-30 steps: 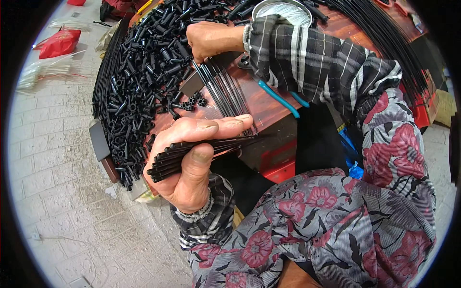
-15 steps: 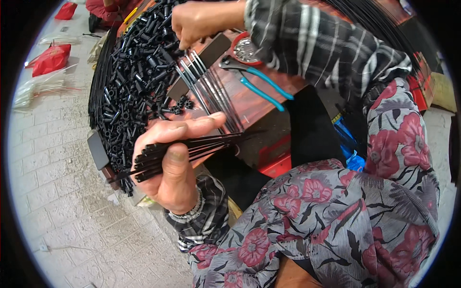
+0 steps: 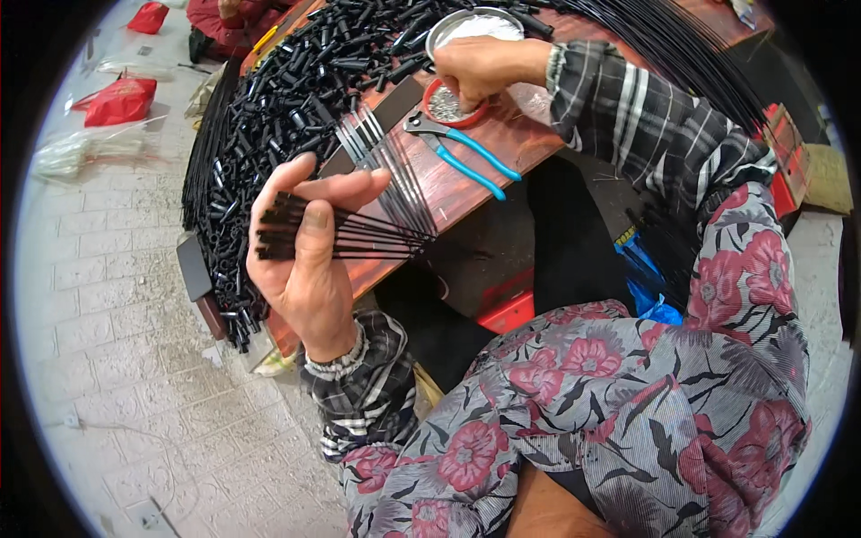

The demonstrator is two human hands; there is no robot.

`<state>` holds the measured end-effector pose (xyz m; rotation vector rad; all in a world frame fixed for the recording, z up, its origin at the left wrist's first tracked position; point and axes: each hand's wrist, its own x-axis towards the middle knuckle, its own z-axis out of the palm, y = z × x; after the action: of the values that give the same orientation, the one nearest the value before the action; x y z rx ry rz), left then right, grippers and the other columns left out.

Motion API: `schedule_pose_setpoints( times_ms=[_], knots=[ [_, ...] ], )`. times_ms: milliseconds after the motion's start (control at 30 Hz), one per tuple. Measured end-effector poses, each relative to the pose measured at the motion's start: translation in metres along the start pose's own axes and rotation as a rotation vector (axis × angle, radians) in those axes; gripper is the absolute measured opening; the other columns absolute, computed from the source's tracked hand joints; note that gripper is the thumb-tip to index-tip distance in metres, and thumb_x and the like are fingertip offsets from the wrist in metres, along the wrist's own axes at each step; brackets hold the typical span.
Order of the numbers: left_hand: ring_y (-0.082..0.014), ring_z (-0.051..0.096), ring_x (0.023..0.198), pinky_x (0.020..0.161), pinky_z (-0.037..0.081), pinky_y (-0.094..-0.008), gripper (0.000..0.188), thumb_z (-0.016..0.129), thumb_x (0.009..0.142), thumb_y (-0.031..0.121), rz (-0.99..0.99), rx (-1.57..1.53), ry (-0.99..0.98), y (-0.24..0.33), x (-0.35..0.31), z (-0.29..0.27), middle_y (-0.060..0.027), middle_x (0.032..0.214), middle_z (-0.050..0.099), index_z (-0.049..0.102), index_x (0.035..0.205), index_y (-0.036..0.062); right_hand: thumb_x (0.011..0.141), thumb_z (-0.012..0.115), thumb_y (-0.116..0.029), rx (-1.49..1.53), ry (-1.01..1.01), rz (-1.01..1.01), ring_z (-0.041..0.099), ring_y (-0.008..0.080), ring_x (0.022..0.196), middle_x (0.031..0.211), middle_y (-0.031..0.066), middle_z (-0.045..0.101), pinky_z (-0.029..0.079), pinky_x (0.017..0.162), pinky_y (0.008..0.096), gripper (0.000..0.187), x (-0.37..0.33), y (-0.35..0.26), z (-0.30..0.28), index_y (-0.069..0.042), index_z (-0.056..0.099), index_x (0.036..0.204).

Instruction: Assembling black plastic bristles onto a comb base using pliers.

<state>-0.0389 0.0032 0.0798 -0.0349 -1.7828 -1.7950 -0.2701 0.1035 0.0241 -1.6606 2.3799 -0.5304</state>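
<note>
My left hand (image 3: 309, 278) holds a fanned bundle of thin black rods (image 3: 381, 231), gripped between thumb and palm, with their thicker black ends by the fingers. At the far side of the table, my right hand (image 3: 480, 67) has its fingers bent together over the rim of a red dish (image 3: 482, 117). Small silvery metal pieces (image 3: 441, 106) lie in that dish. Whether the right fingertips hold one is hidden. Below the dish rest cutting pliers (image 3: 462, 154) with blue handles. A row of thin grey and black rods (image 3: 404, 184) lies across a dark block (image 3: 396, 103) beside them.
A large heap of short black tubes (image 3: 287, 99) covers the table's left and far side. Behind my right hand stands a round pale-rimmed container (image 3: 438, 34). Long black rods (image 3: 659, 45) lie at the far right. Red bags (image 3: 121, 100) sit on the floor at left.
My right hand has moved right, from the heap of black tubes to the red dish. My left hand has turned more upright, still holding the rods.
</note>
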Motion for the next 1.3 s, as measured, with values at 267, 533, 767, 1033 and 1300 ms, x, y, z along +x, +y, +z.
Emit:
schedule_pose_setpoints(
  times_ms=[267, 533, 767, 1033, 1300],
  knots=[
    [-0.0311, 0.061, 0.081, 0.076, 0.049, -0.0383, 0.019, 0.045, 0.088, 0.007, -0.056, -0.039, -0.001, -0.001, 0.003, -0.008, -0.0211, 0.088, 0.060, 0.050, 0.101, -0.0060, 0.057, 0.063, -0.011, 0.073, 0.153, 0.020, 0.059, 0.0279, 0.061, 0.061, 0.0154, 0.059, 0.045, 0.053, 0.0358, 0.015, 0.007, 0.013, -0.009, -0.001, 0.062, 0.067],
    [-0.0313, 0.062, 0.080, 0.075, 0.050, -0.0378, 0.019, 0.047, 0.087, 0.007, -0.071, -0.040, -0.015, -0.002, 0.008, -0.004, -0.0205, 0.086, 0.061, 0.051, 0.100, -0.0064, 0.054, 0.058, -0.004, -0.163, 0.321, 0.123, 0.058, 0.0343, 0.065, 0.063, 0.0170, 0.058, 0.045, 0.054, 0.0403, 0.008, 0.014, 0.062, -0.014, -0.002, 0.060, 0.062],
    [-0.0273, 0.061, 0.081, 0.076, 0.050, -0.0361, 0.019, 0.042, 0.088, 0.003, -0.097, -0.090, -0.022, -0.006, 0.014, -0.002, -0.0195, 0.087, 0.061, 0.049, 0.102, -0.0064, 0.068, 0.053, -0.005, -0.342, 0.276, 0.111, 0.060, 0.0357, 0.073, 0.075, 0.0227, 0.060, 0.049, 0.062, 0.0423, 0.012, 0.005, 0.058, -0.017, 0.002, 0.061, 0.072],
    [-0.0273, 0.062, 0.081, 0.075, 0.051, -0.0355, 0.020, 0.044, 0.089, 0.008, -0.096, -0.105, -0.026, -0.007, 0.017, -0.010, -0.0188, 0.087, 0.061, 0.052, 0.101, -0.0060, 0.065, 0.059, -0.004, 0.169, 0.439, 0.051, 0.057, 0.0137, 0.049, 0.057, 0.0129, 0.059, 0.045, 0.047, 0.0260, 0.010, -0.010, -0.004, -0.050, 0.000, 0.064, 0.072],
    [-0.0267, 0.062, 0.079, 0.074, 0.051, -0.0351, 0.020, 0.043, 0.090, 0.011, -0.086, -0.128, -0.050, -0.009, 0.018, -0.011, -0.0182, 0.086, 0.062, 0.054, 0.097, -0.0051, 0.072, 0.055, -0.004, 0.028, 0.515, -0.528, 0.054, 0.0262, 0.050, 0.057, 0.0154, 0.054, 0.042, 0.048, 0.0321, 0.021, -0.040, -0.102, -0.058, -0.008, 0.064, 0.090]
  ],
)
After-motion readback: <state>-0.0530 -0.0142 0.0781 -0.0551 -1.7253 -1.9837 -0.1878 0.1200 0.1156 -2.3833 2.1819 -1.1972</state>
